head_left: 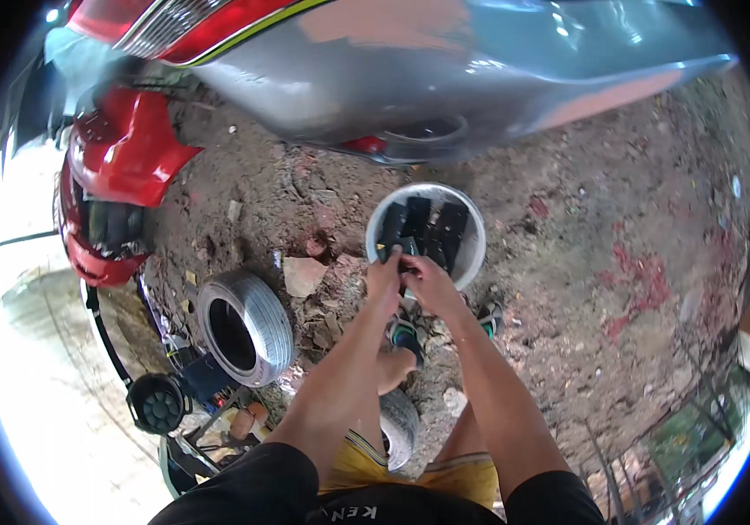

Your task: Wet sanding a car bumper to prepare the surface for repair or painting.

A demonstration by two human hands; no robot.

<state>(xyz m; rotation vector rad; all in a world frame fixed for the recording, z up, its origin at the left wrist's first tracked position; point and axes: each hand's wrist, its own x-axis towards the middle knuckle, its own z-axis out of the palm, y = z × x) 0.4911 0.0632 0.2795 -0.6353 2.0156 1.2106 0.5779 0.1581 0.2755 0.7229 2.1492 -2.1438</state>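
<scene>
A white bucket [473, 254] stands on the dirt ground in front of me, holding several black rectangular pieces [432, 227]. My left hand [384, 278] reaches over the bucket's near rim and grips one of the black pieces at its lower end. My right hand [426, 278] is right beside it at the rim, fingers curled onto the same cluster of pieces; what exactly it grips is hidden by the fingers. Both forearms stretch forward from the lower edge.
A grey car body panel [445, 70] with bare primer patches hangs just beyond the bucket. Red car parts [126, 153] lie at the left. A grey-painted tyre [248, 325] stands on the left, a second tyre [399, 424] under my legs. Stones and leaves litter the dirt.
</scene>
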